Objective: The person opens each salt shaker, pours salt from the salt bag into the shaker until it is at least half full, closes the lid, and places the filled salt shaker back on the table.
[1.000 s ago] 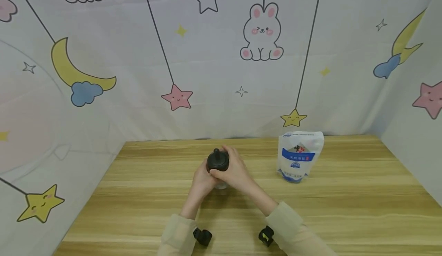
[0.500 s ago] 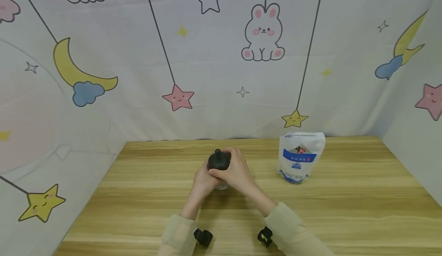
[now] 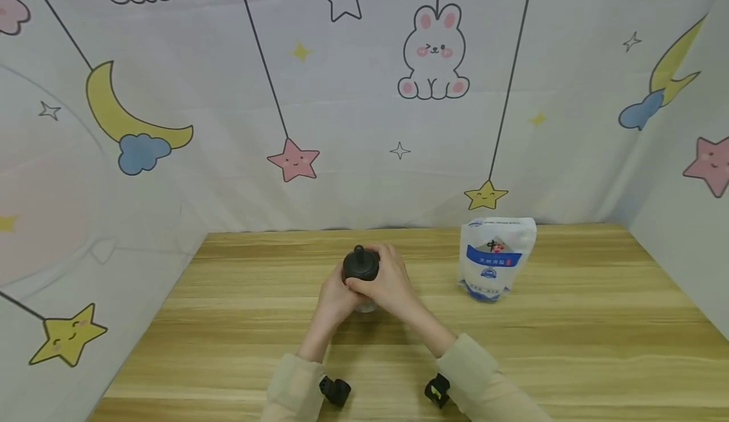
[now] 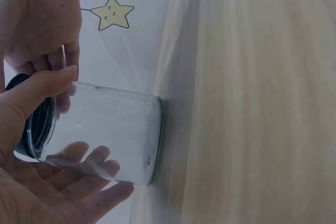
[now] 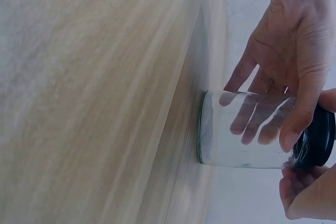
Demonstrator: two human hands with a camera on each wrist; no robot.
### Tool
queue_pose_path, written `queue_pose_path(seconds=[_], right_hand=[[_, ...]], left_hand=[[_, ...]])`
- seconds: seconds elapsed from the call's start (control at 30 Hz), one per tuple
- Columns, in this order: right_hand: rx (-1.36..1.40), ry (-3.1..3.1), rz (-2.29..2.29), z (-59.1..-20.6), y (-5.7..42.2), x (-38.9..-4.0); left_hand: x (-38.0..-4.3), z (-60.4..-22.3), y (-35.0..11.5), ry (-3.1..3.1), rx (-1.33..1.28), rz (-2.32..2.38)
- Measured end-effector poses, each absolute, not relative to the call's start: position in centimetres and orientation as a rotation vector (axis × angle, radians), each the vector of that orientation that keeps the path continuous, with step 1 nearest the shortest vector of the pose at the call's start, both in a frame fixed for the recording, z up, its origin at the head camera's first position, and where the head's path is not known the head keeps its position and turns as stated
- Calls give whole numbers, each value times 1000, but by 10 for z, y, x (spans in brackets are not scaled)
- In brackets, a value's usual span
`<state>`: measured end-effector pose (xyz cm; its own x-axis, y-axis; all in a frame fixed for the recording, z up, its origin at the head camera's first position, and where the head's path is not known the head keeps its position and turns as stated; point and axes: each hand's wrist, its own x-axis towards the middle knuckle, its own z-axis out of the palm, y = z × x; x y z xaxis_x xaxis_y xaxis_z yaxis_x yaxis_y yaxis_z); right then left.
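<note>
A pale backdrop (image 3: 353, 99) is hung behind and along both sides, printed with a moon (image 3: 122, 115) at the upper left, a rabbit (image 3: 434, 55) right of top centre and a pink star (image 3: 293, 161) between them, lower down. The lower half of the frame is largely taken up by a wood-grained table (image 3: 239, 321).

Just below the frame's centre, a clear glass jar (image 4: 134, 124) is held upright over the table; whether its base is touching the wood cannot be told for certain. It is topped by a black lid (image 3: 361, 269), from which a short knob (image 3: 359, 250) is raised. The glass is gripped by the left hand (image 3: 336, 295), its thumb laid across one side near the lid and its fingers spread along the other. The lid is clasped by the right hand (image 3: 392, 279), with the thumb curved round the near side; its far fingers are partly hidden.

Right of centre, well apart from the jar, a white pouch (image 3: 492, 267) with a blue band is stood upright. Near the bottom edge, pale cuffs (image 3: 469, 365) are seen, each flanked by a small black device (image 3: 336, 391).
</note>
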<state>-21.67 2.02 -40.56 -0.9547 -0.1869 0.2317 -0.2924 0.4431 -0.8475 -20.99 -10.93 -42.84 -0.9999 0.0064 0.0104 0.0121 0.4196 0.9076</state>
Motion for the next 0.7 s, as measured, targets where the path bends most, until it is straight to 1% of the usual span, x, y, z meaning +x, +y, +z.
queue_pose_path(seconds=[0.23,0.7], right_hand=[[474,-2564,1578,-404,21,-217],[502,-2554,1653,-405,22,-215]], left_hand=[[-209,-427,-110,-2614,-5,-1762],[-208,-427,-110,-2615,-51,-1750]])
